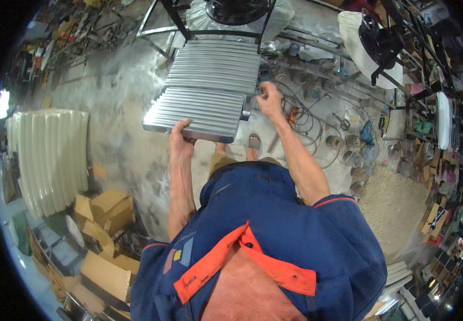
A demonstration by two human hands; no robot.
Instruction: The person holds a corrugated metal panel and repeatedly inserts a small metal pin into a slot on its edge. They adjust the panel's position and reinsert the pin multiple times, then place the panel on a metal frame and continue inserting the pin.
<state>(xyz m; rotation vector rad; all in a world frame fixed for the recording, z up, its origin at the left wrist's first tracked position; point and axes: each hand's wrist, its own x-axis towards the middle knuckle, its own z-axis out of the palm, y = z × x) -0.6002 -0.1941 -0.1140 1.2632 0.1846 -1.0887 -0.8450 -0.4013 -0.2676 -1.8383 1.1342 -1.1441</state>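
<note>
A shiny silver ribbed metal panel (pixel 204 109) with a raised rim lies in front of me, tilted slightly. My left hand (pixel 182 140) grips its near edge, thumb on top and fingers underneath. Beyond it, a second ribbed metal panel (pixel 215 64) reaches back to a dark metal frame (pixel 220 35). My right hand (pixel 270 100) is just off the near panel's right side, fingers curled together; whatever they may pinch is too small to make out. A short metal fitting (pixel 246 114) juts from that side of the panel, close below the right hand.
Cables (pixel 309 115) trail over the floor at right, among several grimy pots (pixel 334 142). A sandy heap (pixel 394 203) lies farther right. At left stand a cream ribbed panel stack (pixel 54 160) and open cardboard boxes (pixel 111 208). A black round-based stand (pixel 381 45) is at upper right.
</note>
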